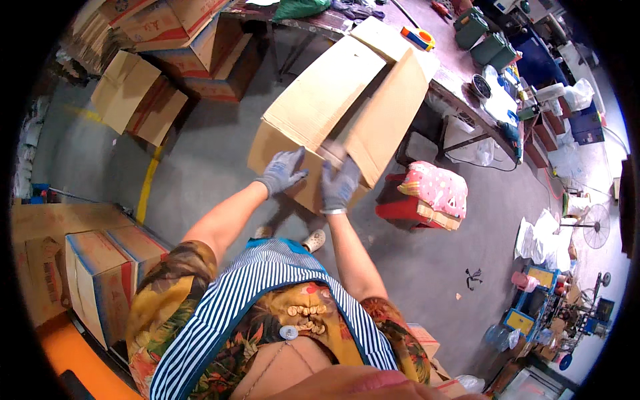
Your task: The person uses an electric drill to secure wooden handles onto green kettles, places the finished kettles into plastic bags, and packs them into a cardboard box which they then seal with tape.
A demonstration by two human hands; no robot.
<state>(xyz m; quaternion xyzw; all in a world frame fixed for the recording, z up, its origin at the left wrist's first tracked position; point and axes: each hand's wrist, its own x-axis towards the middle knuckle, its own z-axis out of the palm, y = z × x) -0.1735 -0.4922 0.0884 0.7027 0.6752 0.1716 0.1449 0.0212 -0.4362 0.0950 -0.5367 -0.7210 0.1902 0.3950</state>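
Observation:
A long plain cardboard box (317,90) lies slanted over the worktable's edge, its top flaps loose with a dark gap between them. My grey-gloved left hand (281,172) touches the box's near end at the left, fingers stretched and apart. Beside it, my grey-gloved right hand (339,181) is against the near end at the lower corner of the right flap (390,117); its fingertips are blurred, so its grip is unclear.
The worktable (450,70) carries an orange tape tool (418,38), green containers and tools. A red stool (393,211) with a pink cushion (433,187) stands right. Cardboard boxes stand upper left (143,100) and lower left (100,287). A fan (595,225) is far right.

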